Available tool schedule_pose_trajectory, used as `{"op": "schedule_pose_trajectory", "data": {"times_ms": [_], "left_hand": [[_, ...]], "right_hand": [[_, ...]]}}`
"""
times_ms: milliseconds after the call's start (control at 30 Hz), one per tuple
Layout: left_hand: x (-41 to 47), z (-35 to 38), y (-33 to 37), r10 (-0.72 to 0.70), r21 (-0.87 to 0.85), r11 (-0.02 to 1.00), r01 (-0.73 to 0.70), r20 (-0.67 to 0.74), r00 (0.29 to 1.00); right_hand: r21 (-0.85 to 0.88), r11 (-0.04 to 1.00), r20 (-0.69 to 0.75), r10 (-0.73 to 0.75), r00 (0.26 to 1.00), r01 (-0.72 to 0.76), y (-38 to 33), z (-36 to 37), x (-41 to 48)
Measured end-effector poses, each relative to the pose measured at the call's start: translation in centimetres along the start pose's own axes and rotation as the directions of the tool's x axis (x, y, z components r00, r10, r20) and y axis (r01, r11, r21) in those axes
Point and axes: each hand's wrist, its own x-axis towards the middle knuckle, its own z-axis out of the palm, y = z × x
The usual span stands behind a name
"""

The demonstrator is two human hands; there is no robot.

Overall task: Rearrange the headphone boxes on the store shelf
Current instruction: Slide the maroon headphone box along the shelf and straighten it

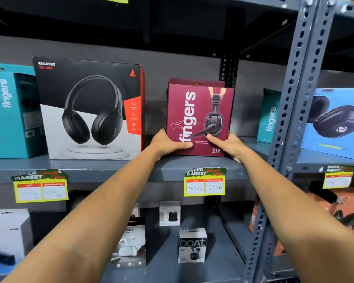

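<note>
both hands grip a maroon fingers s10 headset box [199, 119] standing upright on the grey metal shelf [131, 168]: left hand [168, 144] clasps its lower left corner, right hand [227, 145] its lower right corner, thumbs across the front. a second maroon box [192, 81] stands just behind it. a black rockerz headphone box [90, 109] stands beside, to the left; a price tag [204, 181] hangs below.

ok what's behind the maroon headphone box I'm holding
Another maroon box stands right behind the maroon headphone box; only its top edge shows. The front box covers the rest, so whether more boxes sit further back cannot be seen.
</note>
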Motion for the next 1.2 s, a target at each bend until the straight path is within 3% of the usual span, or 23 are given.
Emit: {"op": "schedule_pose_trajectory", "data": {"times_ms": [133,433,900,1200], "left_hand": [[-1.4,0.0,0.0,0.004,0.044,0.999,-0.001,-0.074,0.997],[-2.7,0.0,0.5,0.118,0.150,0.983,-0.106,-0.072,0.990],[-1.5,-0.3,-0.4,0.041,0.081,0.996,-0.037,-0.045,0.998],[-2.5,-0.7,0.3,0.005,0.096,0.995,0.001,-0.057,0.998]], "right_hand": [[-0.018,1.000,-0.021,-0.021,1.000,0.021,0.4,0.0,-0.4],[-0.061,0.997,-0.029,-0.039,0.999,0.037,0.1,0.0,-0.9],[-0.127,0.992,-0.065,-0.031,0.997,0.022,0.2,-0.1,-1.1],[0.037,0.994,-0.073,0.106,0.992,-0.104,-1.7,0.0,-2.4]]}}
